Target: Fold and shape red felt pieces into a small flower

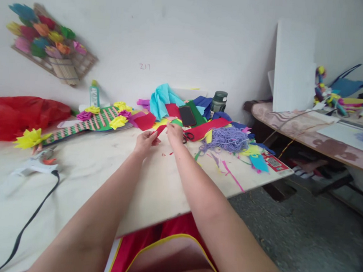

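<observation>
I'm looking down at a pale wooden tabletop (152,188) that's filling most of the view, with a second table (310,131) sitting well apart on the right. A red plastic bag (19,115) is lying at the far left edge, and a striped woven mat (84,124) with paper flowers is stretching beside it. A heap of coloured paper sheets (183,107) is piling up at the back, purple yarn (227,138) lying just right of it. Both arms are reaching forward. Left hand (145,141) is pinching the near end of a small red paper piece (160,130), fingers closed on it. Right hand (174,132) is gripping the far end, fingertips touching the paper. The piece is hanging just above the tabletop, in front of the heap. Black scissors (188,135) are lying just beside the right hand.
</observation>
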{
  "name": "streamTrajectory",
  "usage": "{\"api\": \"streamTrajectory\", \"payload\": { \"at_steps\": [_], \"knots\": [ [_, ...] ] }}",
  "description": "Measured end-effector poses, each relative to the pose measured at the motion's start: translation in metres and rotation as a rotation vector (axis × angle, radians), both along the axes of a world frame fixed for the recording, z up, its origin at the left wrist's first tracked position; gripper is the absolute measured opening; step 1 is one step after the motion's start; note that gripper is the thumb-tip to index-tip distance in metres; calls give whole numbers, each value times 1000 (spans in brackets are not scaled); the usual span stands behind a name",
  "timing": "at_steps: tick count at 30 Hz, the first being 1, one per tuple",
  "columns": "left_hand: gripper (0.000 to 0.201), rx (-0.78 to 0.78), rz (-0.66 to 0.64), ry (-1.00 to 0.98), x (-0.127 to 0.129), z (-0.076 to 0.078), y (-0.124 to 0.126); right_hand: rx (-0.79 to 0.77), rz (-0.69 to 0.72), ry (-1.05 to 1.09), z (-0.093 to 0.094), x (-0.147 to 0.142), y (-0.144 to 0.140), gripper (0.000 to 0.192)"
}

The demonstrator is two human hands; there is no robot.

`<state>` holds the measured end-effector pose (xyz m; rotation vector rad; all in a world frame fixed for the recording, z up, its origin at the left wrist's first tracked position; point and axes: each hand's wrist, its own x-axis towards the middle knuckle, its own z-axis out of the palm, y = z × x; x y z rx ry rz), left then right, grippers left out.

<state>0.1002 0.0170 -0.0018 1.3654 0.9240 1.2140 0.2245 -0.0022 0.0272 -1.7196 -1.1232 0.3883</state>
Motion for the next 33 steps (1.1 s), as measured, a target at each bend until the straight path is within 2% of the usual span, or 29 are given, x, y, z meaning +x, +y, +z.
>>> {"api": "streamTrajectory", "payload": {
  "at_steps": [2, 6, 8, 11, 19, 24, 28, 33],
  "knots": [
    [32, -16, 6, -6, 4, -4, 1, -128, -82, -188, 10, 15, -6, 23],
    [30, -57, 57, -13, 12, -9, 4, -303, -168, -536, 12, 41, -13, 33],
    [29, -54, 63, -7, 14, -12, 6, -381, -207, -606, 7, 50, -14, 35],
    [28, -33, 58, 15, 14, -15, 9, -453, -157, -611, -1, 56, -12, 36],
    [29, -7, 2, 1, 13, -12, 2, -361, -95, -717, -14, 58, 6, 31],
    [36, -70, -107, -87, 23, -8, -3, -367, -79, -685, -17, 59, 12, 31],
    [40, -136, -235, -153, 41, -3, -6, -371, -67, -656, -6, 60, 2, 31],
    [31, -250, -373, -250, 71, 5, -16, -318, -137, -740, 23, 83, -28, 31]
  ]
}}
